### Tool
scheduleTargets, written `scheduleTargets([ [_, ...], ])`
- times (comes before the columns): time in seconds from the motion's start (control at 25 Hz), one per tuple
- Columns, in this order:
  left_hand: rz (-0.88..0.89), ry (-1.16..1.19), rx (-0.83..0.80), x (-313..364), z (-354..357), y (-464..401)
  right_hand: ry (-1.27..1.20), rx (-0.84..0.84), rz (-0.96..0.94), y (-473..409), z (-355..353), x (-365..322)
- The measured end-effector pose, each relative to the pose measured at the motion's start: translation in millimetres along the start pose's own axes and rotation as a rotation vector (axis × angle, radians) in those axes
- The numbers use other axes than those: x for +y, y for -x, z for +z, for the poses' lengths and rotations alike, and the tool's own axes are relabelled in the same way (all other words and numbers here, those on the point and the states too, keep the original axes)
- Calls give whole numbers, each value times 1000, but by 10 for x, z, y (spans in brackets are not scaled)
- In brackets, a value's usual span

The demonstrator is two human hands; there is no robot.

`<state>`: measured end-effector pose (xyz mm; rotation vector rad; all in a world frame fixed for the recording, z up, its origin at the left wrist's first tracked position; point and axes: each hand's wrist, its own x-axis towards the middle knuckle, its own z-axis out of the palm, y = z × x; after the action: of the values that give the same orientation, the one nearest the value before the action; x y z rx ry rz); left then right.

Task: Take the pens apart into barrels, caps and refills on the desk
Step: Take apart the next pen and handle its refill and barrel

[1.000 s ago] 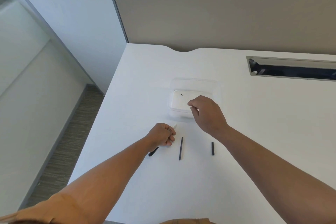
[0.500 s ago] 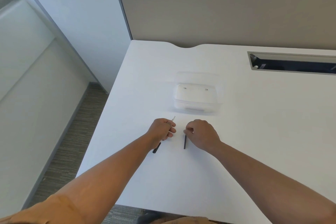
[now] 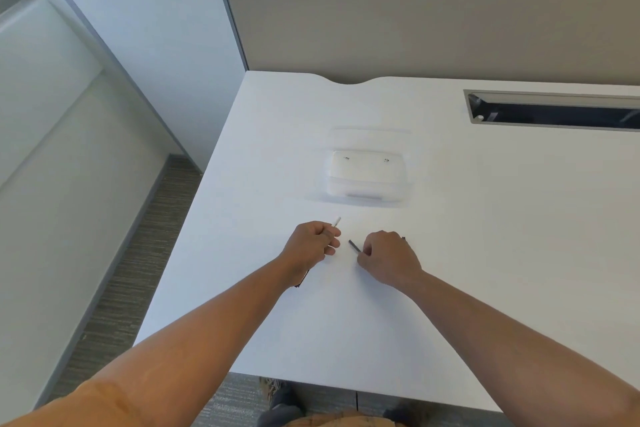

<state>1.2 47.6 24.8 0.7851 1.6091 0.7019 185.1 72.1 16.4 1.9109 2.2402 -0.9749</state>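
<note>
While the left hand (image 3: pixel 311 246) grips 1 white refill (image 3: pixel 336 221), the right hand (image 3: pixel 388 258) pinches 1 dark barrel (image 3: pixel 354 246).

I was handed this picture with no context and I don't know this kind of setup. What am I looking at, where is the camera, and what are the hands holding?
There is no machine here: a person works with two bare hands. The single camera sits on their head and looks forward and down, which is why both forearms reach in from the bottom of the picture.

The surface is a white desk. On it, beyond the hands, stands a clear plastic box, and a cable slot is cut into the desk at far right.

The left hand is closed round a pen; its pale tip pokes out at the top and a dark end shows under the wrist. The right hand pinches a thin dark stick, probably a pen part; which part is too small to tell.
</note>
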Motion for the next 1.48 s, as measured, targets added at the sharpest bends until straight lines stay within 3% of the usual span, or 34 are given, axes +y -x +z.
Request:
scheduleTargets([
  [0.32,189,-17,-4,153,148,60,-660,289,-55,140,-430,113],
  [0.6,282,-121,28,311,185,122,-1135,330,-133,184,-706,70],
  [1.48,429,-114,13,329,216,139,-1033,298,-230,195,-755,-35],
])
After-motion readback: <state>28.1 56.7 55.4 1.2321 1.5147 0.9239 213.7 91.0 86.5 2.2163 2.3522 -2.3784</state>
